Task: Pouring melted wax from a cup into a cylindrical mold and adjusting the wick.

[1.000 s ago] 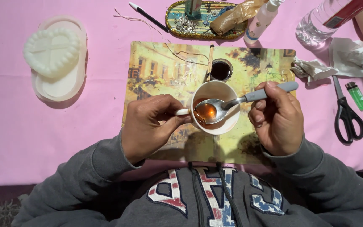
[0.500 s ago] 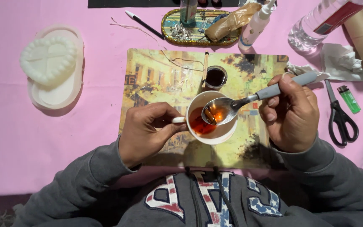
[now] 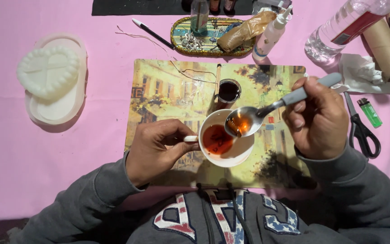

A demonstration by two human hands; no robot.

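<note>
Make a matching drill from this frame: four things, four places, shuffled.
Things:
1. spoon
2. scissors
3. heart-shaped mould
4. white cup

Places:
A. far left on the pink cloth
B. held by its handle in the left hand
C. in the right hand, over the cup
D. right of the placemat, beside a green lighter

Pairs: 1-C, 2-D, 3-A, 4-B

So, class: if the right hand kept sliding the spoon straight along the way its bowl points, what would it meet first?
The right hand aims the spoon down-left, so it would probably meet the orange liquid in the white cup first; depth is uncertain.
</note>
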